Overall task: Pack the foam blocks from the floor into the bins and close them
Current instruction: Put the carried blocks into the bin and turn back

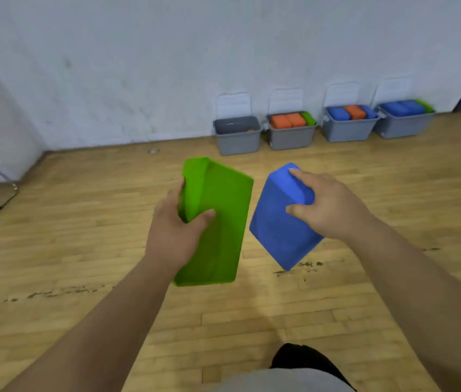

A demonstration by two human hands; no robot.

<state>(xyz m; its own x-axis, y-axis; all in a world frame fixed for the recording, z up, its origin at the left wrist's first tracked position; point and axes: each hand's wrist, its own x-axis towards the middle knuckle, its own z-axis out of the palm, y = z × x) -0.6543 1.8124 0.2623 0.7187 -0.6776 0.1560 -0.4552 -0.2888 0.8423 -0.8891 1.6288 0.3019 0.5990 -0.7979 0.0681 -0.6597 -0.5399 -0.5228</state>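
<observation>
Left hand (175, 230) grips a green foam block (221, 222); right hand (328, 205) grips a blue foam block (277, 222); beyond them, the leftmost bin's (236, 140) contents are mostly hidden.

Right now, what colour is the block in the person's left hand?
Bright green. The green block, gripped by the left hand, shows clearly in the head view.

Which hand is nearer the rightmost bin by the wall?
Right. The right hand, gripping the blue block, sits in front and left of the rightmost bin; the left hand, gripping the green block, is farther left.
</observation>
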